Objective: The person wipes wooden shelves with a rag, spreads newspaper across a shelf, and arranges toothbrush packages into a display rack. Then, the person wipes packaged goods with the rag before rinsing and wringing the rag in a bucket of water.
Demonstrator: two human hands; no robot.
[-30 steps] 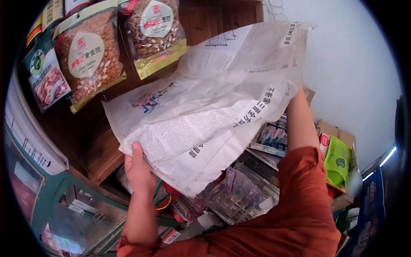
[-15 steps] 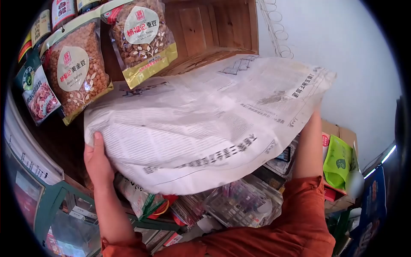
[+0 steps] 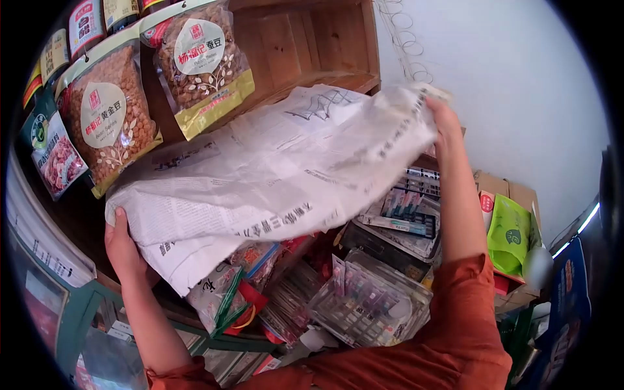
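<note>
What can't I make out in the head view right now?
All in the head view:
- Left grip: how it holds from below, hidden by the newspaper.
- Right grip: the part behind the newspaper, hidden by it.
- Newspaper's right end: blurred, apparently by motion.
- Newspaper's small print: too small to read.
- Wooden shelf: whatever lies beneath the newspaper, covered by it.
- Labelled containers: tops, cut off by the upper edge.

Two hands gripping a newspaper sheet, wooden shelf behind, snack bags hanging upper left
</note>
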